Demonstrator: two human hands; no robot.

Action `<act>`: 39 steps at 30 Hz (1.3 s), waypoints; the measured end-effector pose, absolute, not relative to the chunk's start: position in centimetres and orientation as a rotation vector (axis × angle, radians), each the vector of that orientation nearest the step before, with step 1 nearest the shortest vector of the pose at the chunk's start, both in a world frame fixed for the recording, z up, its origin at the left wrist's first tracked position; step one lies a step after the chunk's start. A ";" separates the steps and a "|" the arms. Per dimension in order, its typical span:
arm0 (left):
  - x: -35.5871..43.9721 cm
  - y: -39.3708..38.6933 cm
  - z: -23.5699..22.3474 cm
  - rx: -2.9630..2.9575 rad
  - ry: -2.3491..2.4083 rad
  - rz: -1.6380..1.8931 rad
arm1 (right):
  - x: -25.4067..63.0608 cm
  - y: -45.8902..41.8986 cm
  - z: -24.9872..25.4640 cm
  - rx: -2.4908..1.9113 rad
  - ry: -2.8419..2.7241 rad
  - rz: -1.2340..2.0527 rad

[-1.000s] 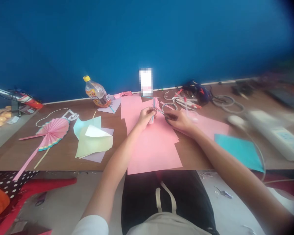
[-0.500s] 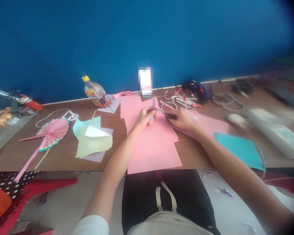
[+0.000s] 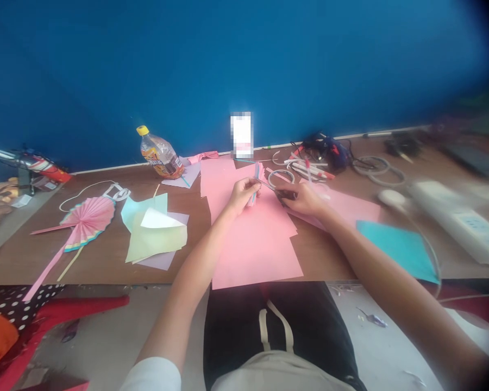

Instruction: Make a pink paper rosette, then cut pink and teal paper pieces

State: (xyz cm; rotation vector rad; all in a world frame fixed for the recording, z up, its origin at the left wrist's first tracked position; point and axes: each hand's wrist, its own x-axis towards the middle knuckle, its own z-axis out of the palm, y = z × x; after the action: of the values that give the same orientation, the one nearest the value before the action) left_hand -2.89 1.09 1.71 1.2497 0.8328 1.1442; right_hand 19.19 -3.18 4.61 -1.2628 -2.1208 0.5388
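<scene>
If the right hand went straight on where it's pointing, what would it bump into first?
Probably the folded pink paper in the left hand: the scissors that the right hand holds point that way. Whether they already touch it is hard to tell.

Pink sheets (image 3: 252,255): I see them bright, softly lit.
White screen (image 3: 242,133): behind the sheets, it reaches me glaring and pixelated.
Power strip (image 3: 452,217): right of the sheets, smeared with blur.
Blue wall (image 3: 146,70): beyond the sheets, blackening far right.
</scene>
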 end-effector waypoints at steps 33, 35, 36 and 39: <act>-3.0 1.2 1.6 1.288 0.800 1.139 | 19.3 -2.8 4.8 -1.221 -2.124 0.609; -3.0 1.3 1.6 1.263 0.799 1.146 | 19.3 -2.8 4.7 -1.208 -2.127 0.603; -3.0 1.3 1.6 1.249 0.801 1.147 | 19.4 -2.8 4.7 -1.209 -2.129 0.602; -3.0 1.3 1.6 1.216 0.794 1.150 | 19.4 -2.8 4.8 -1.233 -2.135 0.605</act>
State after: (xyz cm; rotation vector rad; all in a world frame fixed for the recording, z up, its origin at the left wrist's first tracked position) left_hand -2.95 1.27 1.60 1.2158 0.7936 1.1499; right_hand 19.36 -2.82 4.75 -1.2333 -2.1350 0.6051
